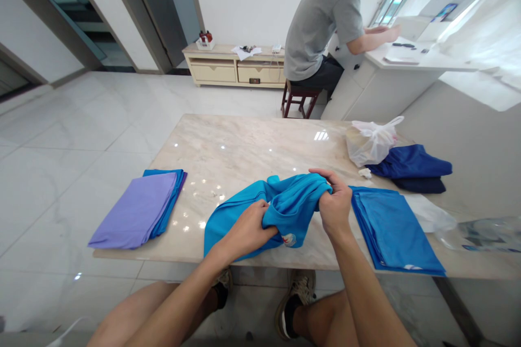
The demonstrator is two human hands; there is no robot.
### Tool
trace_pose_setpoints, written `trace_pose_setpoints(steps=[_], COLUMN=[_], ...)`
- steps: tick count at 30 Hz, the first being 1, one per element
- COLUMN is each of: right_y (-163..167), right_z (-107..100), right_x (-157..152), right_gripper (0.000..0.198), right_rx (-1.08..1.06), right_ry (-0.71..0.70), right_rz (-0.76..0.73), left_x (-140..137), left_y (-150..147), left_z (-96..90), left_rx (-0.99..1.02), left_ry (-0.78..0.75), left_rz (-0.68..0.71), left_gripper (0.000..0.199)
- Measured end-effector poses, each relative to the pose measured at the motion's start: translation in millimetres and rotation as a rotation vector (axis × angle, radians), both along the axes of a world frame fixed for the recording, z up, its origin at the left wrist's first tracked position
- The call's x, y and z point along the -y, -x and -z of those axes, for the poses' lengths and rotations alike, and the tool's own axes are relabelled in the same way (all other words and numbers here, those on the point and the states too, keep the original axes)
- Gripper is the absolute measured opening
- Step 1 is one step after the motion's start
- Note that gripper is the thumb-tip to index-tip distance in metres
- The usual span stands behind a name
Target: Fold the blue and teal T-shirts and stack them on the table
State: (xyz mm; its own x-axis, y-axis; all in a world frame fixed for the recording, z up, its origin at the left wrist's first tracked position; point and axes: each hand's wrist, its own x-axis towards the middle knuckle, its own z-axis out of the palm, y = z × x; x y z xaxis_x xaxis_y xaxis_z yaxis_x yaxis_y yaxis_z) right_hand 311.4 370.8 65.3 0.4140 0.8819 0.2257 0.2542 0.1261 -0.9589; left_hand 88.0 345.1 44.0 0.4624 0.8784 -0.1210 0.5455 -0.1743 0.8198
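Observation:
A bright blue garment (234,219), perhaps a shirt, lies bunched at the front middle of the table, partly lifted between my hands. My left hand (254,227) pinches its near fold, close to a small white and red emblem (289,239). Gathered cloth at the garment's right end is gripped by my right hand (336,200), thumb and fingers closed round it. To the right sits a folded blue garment (396,230), flat on the table. On the left, a folded lavender garment (136,211) rests on top of blue and purple ones.
The marble-patterned table (252,141) also bears a tied white plastic bag (372,141), dark blue cloth (415,165), a crumpled tissue (365,173) and a clear plastic bottle (484,233) lying down. Beyond, a person (321,21) sits on a stool (299,98) at a white desk (427,62).

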Motion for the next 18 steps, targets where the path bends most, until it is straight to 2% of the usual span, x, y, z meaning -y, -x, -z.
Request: trace_pose_setpoints(steps=[5,10,14,18], right_y=[-6,-14,-14,-13], right_z=[4,10,11,14], right_x=[-5,-9,-10,-12], right_gripper=[0.049,0.048,0.037,0.026], right_rx=[0.013,0.075,0.07,-0.078], right_ry=[0.001,-0.005,-0.035,0.006], right_rz=[0.111,0.182,0.194,0.157], left_x=[-12,-26,-33,-36], left_y=[12,28,34,36], left_z=[-6.5,-10.2,-18.5,-26.6], left_rx=[0.212,0.357,0.608,0.791], left_ry=[0.044,0.055,0.081,0.179], left_rz=[-0.155,-0.467,-0.671,-0.804], left_gripper=[0.013,0.026,0.03,0.046])
